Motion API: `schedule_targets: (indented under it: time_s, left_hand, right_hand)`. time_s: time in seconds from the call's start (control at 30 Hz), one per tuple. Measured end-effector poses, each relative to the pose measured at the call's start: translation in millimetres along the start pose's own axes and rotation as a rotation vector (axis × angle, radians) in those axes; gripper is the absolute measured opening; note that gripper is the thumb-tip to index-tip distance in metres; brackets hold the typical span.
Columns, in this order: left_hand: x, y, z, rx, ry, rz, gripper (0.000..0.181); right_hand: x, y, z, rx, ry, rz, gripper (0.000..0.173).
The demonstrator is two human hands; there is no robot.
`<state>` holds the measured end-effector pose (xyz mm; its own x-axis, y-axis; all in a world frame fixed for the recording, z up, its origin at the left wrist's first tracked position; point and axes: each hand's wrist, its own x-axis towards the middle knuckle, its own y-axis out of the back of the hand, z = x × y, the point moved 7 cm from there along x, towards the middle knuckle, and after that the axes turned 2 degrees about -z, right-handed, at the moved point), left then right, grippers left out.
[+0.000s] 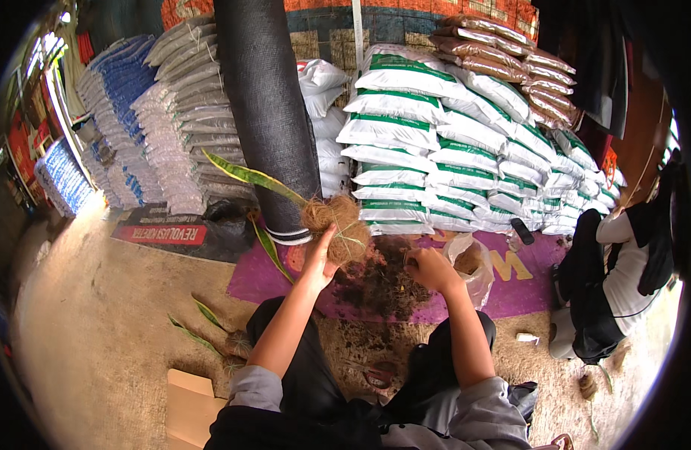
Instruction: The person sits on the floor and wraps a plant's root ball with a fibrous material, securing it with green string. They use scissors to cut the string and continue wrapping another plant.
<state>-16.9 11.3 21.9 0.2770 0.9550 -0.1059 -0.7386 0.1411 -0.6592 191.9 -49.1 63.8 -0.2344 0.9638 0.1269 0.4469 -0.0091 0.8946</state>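
My left hand [321, 263] grips a ball of brown coconut fibre [348, 222] bound with thin pale-green string. From the ball a yellow-edged snake plant leaf [258, 178] sticks out to the upper left. To its right, my right hand [434, 270] hovers over the dark soil and loose fibre [373, 287], fingers curled in. Whether it pinches a string end cannot be made out. The soil lies on a purple printed banner [514, 301]. Beside my right hand stands a clear plastic bag [480, 275] with brown material inside. Another snake plant leaf [271, 250] lies left of my left hand.
Two fibre-wrapped plants [237, 344] rest on the floor at left, above a cardboard piece [188, 408]. A black mesh roll [272, 107] leans ahead against stacked white sacks [393, 154]. A person [627, 287] sits at right. A red-handled tool [380, 376] lies between my legs.
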Motion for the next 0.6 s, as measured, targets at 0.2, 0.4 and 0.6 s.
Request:
schedule_targets:
  time_s: [0.2,0.4,0.6]
  left_hand:
    - [-6,-2,-15,-0.105,-0.04,-0.125,0.052]
    - [-16,-4,-27,-0.135,-0.017,-0.197,0.05]
    - [-22,0,-31,-0.077,0.032,-0.227,0.042]
  right_hand:
    - [-12,9,-50,0.229,0.298,-0.245,0.013]
    - [-14,17,-110,0.189,0.387,-0.555,0.012]
    - [29,19,-132,0.062,0.475,-0.404,0.013]
